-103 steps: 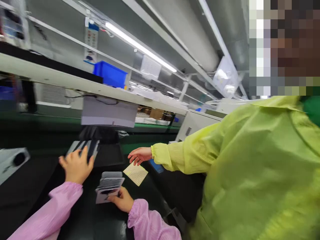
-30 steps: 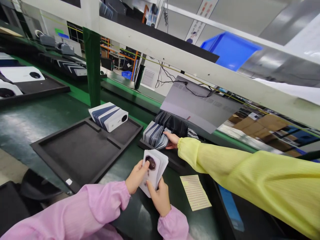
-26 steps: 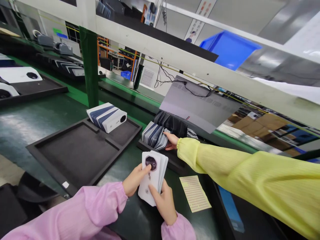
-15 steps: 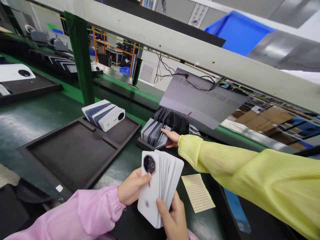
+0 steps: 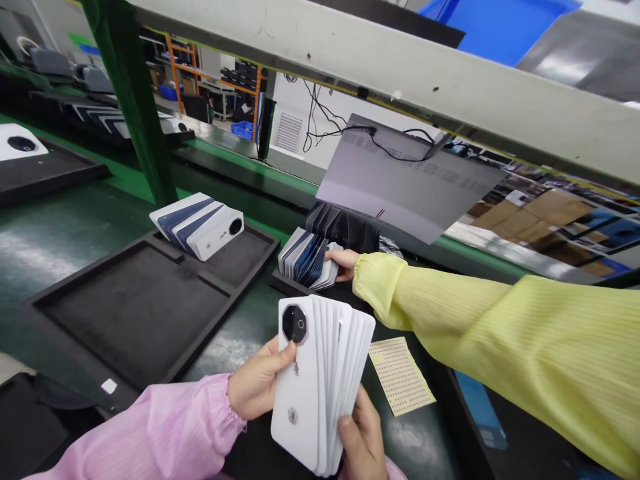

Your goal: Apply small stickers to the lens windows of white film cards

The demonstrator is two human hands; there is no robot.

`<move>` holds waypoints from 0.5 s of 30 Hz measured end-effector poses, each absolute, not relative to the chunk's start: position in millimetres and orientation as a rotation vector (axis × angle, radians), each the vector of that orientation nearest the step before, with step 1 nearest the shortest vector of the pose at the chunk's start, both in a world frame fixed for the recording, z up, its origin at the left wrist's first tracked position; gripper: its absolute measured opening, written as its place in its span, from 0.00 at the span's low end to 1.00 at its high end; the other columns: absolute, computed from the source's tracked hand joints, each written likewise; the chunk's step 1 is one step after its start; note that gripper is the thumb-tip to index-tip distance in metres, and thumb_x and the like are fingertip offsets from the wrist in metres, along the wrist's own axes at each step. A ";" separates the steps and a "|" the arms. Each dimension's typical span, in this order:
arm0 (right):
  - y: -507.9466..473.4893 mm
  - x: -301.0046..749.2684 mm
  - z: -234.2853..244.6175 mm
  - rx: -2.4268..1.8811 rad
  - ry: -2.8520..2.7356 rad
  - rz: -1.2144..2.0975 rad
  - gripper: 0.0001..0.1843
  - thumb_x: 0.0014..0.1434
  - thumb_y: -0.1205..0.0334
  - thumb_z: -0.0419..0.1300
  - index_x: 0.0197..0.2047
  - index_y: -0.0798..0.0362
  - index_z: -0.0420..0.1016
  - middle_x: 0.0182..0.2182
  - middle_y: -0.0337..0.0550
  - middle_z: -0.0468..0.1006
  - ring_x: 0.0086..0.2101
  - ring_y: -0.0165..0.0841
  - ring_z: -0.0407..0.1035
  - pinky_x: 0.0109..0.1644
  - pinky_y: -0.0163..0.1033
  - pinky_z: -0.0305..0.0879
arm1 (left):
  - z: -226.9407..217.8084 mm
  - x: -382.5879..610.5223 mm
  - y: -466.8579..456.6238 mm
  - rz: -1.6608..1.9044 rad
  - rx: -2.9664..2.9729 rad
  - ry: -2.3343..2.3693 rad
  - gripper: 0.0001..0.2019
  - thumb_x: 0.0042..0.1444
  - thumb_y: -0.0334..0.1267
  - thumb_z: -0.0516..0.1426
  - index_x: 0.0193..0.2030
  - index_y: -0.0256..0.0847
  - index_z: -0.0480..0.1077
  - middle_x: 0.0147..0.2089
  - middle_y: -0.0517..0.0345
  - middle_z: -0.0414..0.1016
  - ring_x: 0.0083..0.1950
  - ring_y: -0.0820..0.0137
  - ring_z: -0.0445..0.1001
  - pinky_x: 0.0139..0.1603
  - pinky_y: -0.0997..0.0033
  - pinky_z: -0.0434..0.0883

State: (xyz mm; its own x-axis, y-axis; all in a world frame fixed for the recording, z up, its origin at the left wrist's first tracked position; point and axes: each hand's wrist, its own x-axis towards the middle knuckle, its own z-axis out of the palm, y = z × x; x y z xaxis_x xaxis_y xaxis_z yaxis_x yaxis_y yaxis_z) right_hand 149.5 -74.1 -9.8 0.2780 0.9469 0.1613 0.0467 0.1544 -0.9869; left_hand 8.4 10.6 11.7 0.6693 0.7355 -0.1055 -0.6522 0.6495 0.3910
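Observation:
A fanned stack of white phone back covers [image 5: 325, 380] is held between my two hands, with a dark camera window and small printed marks on the front one. My left hand [image 5: 260, 377] grips the stack's left edge, its thumb lying just below the camera window. From the lower right, my right hand [image 5: 363, 437] clasps the other edge, thumb in front. The fingers behind the stack are partly hidden. Left of my hands, more white and blue phone back covers [image 5: 203, 227] lean in a row on a black tray [image 5: 145, 307].
A co-worker's hand [image 5: 343, 261] in a yellow sleeve [image 5: 450, 293] reaches from the right to covers in a small black box [image 5: 290, 285]. A yellow sheet of printed dots [image 5: 403, 377] lies on the green bench. A grey panel [image 5: 400, 183] and white beam [image 5: 360, 60] stand beyond.
My right hand has shifted slightly right, and the stack is spread wider. The co-worker's hand has tipped some covers in the box to the right. The view has shifted a little.

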 end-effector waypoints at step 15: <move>-61.3 155.2 -1.1 -0.987 -1.090 1.280 0.33 0.54 0.39 0.53 0.56 0.51 0.68 0.47 0.53 0.75 0.48 0.49 0.69 0.44 0.51 0.70 | 8.2 7.7 23.7 0.872 0.210 0.433 0.09 0.58 0.35 0.53 0.44 0.37 0.70 0.37 0.55 0.79 0.41 0.68 0.77 0.56 0.62 0.65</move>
